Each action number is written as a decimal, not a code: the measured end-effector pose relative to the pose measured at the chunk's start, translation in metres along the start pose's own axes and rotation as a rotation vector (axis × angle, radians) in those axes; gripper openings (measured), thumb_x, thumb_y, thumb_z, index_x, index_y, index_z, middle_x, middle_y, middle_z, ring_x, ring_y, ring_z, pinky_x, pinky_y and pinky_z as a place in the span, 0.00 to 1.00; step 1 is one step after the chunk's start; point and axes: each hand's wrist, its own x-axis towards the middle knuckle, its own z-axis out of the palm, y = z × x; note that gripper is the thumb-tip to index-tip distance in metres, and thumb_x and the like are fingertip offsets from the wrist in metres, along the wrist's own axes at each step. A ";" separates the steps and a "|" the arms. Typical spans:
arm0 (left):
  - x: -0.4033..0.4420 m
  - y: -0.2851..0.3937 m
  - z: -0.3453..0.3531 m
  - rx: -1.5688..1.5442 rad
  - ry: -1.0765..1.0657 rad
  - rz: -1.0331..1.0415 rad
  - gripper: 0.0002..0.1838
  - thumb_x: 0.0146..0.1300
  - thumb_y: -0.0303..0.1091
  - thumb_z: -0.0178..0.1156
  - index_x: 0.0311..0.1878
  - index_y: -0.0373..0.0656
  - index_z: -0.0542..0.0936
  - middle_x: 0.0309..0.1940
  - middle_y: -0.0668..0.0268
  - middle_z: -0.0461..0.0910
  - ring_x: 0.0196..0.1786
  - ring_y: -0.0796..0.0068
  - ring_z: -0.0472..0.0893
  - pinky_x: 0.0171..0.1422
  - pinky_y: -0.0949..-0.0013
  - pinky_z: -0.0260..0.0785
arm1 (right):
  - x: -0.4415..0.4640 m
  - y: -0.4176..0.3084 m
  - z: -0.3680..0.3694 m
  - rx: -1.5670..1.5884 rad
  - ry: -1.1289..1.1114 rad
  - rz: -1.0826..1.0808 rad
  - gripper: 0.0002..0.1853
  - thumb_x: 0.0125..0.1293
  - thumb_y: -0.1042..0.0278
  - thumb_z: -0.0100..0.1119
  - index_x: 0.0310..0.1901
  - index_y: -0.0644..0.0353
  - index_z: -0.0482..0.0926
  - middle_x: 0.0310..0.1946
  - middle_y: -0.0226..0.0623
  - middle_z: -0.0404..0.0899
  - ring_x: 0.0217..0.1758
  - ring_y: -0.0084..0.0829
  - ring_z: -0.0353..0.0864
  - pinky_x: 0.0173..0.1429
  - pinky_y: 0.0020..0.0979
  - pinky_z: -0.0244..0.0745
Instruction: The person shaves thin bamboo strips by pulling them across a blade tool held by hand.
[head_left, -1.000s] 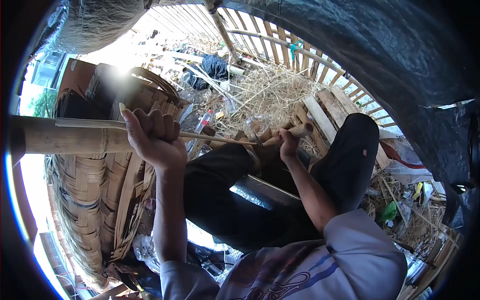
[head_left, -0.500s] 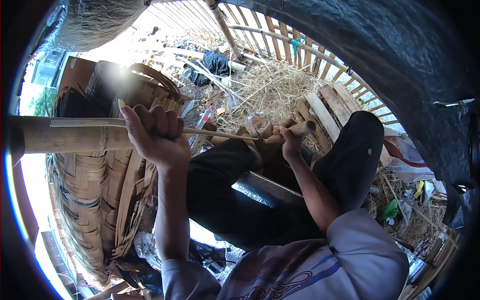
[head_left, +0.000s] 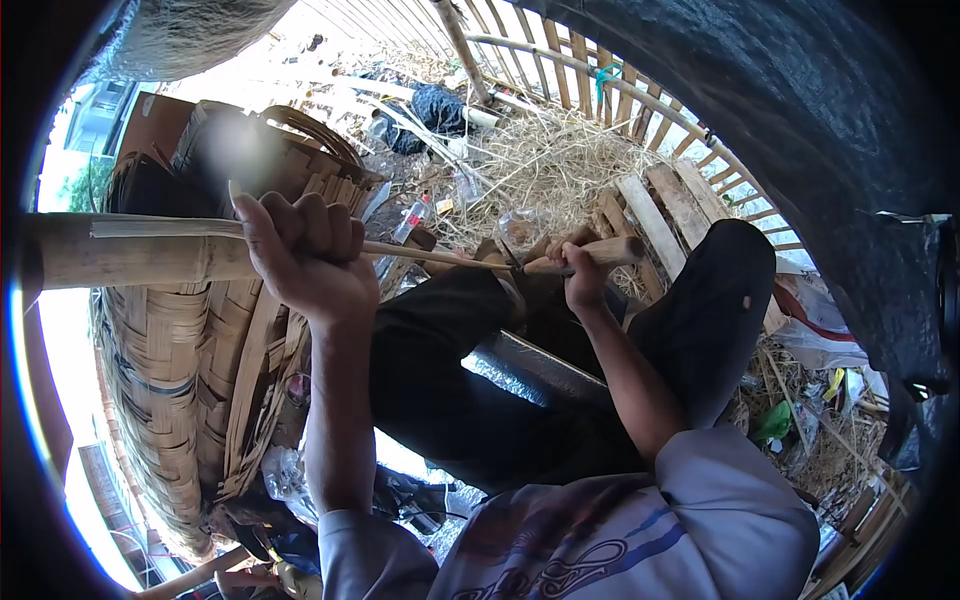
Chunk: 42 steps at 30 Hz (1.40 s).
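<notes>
Strip (head_left: pixel 430 256) of pale wood runs from the left side of the scene to its middle, passing through the left hand (head_left: pixel 305 250). That hand is clenched around it, fingers curled and thumb pointing to the far side. The strip's wider end juts out left of the fist, over a thick pole (head_left: pixel 140 262) in this view; whether the two touch, I cannot tell. Its thin end reaches right to the blade (head_left: pixel 511 257) of a knife, just at or beside the edge. The right hand (head_left: pixel 585 270) grasps the knife's wooden handle (head_left: pixel 615 252), which points right.

Both forearms reach from the near side, past a printed shirt (head_left: pixel 570 540) and dark trousers (head_left: pixel 440 330). A woven basket (head_left: pixel 160 400) stands at left, on the near side of the pole. Beyond the blade, slightly left, lies a bottle (head_left: pixel 413 218); farther off are a black bag (head_left: pixel 438 108) and scattered straw (head_left: pixel 560 160). Planks (head_left: pixel 652 228) lie right of the straw. A slatted fence (head_left: pixel 554 65) closes the far side, and a dark tarp (head_left: pixel 800 120) hangs at far right.
</notes>
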 end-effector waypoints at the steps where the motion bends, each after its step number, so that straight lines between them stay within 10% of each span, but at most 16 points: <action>1: 0.000 -0.001 0.001 -0.004 -0.003 -0.001 0.25 0.71 0.49 0.41 0.17 0.53 0.50 0.11 0.76 0.42 0.14 0.85 0.38 0.15 0.74 0.31 | -0.007 0.006 -0.002 -0.240 0.134 0.098 0.05 0.55 0.76 0.52 0.25 0.59 0.67 0.18 0.32 0.69 0.24 0.19 0.70 0.25 0.22 0.64; 6: 0.002 -0.001 0.003 -0.004 -0.015 0.007 0.25 0.71 0.49 0.40 0.17 0.53 0.50 0.11 0.76 0.42 0.14 0.85 0.38 0.15 0.74 0.32 | 0.001 0.010 -0.011 -0.372 0.205 0.151 0.05 0.53 0.76 0.53 0.24 0.59 0.68 0.18 0.31 0.70 0.23 0.18 0.70 0.22 0.21 0.63; 8: 0.003 -0.002 0.002 -0.014 -0.031 0.005 0.25 0.71 0.49 0.40 0.17 0.53 0.50 0.11 0.76 0.42 0.14 0.85 0.38 0.15 0.74 0.31 | 0.004 -0.001 -0.002 0.057 0.098 0.026 0.06 0.53 0.76 0.53 0.23 0.58 0.68 0.18 0.29 0.70 0.21 0.17 0.68 0.25 0.22 0.64; 14: 0.001 -0.003 0.008 -0.002 -0.047 -0.001 0.25 0.71 0.50 0.40 0.18 0.53 0.50 0.11 0.76 0.43 0.14 0.85 0.38 0.16 0.74 0.31 | -0.011 0.034 -0.031 -0.550 -0.007 -0.045 0.06 0.53 0.77 0.54 0.23 0.58 0.68 0.17 0.28 0.69 0.19 0.17 0.67 0.24 0.22 0.63; 20: 0.003 -0.003 0.006 -0.001 -0.065 -0.001 0.25 0.71 0.50 0.40 0.18 0.53 0.50 0.11 0.76 0.43 0.14 0.85 0.38 0.16 0.74 0.31 | 0.002 -0.016 0.007 0.056 0.058 -0.009 0.06 0.52 0.74 0.53 0.23 0.57 0.67 0.19 0.30 0.70 0.21 0.18 0.67 0.28 0.22 0.63; 25: 0.001 -0.004 0.010 -0.008 -0.065 -0.004 0.25 0.71 0.50 0.40 0.18 0.53 0.51 0.11 0.76 0.43 0.14 0.85 0.38 0.16 0.74 0.32 | -0.006 0.016 -0.015 -0.397 0.095 0.095 0.06 0.54 0.78 0.52 0.23 0.59 0.68 0.19 0.30 0.70 0.22 0.19 0.70 0.28 0.23 0.68; 32: 0.001 -0.005 0.006 -0.018 -0.098 0.005 0.25 0.71 0.50 0.39 0.18 0.53 0.51 0.11 0.76 0.44 0.14 0.85 0.38 0.15 0.75 0.32 | 0.001 -0.016 0.014 0.064 0.055 0.037 0.07 0.54 0.78 0.52 0.22 0.59 0.67 0.19 0.30 0.68 0.23 0.19 0.68 0.31 0.22 0.67; 36: 0.002 -0.005 0.010 -0.010 -0.088 0.006 0.25 0.71 0.50 0.38 0.18 0.52 0.51 0.11 0.76 0.43 0.14 0.85 0.38 0.16 0.75 0.32 | -0.008 0.030 -0.018 -0.536 0.020 -0.018 0.06 0.55 0.74 0.50 0.24 0.59 0.65 0.19 0.31 0.69 0.21 0.19 0.65 0.30 0.23 0.63; 42: 0.002 -0.005 0.006 -0.018 -0.104 0.003 0.25 0.71 0.51 0.39 0.17 0.52 0.52 0.11 0.76 0.43 0.14 0.85 0.38 0.16 0.74 0.32 | 0.003 0.008 -0.018 -0.056 0.187 0.041 0.06 0.55 0.76 0.50 0.24 0.58 0.65 0.18 0.31 0.67 0.21 0.21 0.65 0.30 0.24 0.62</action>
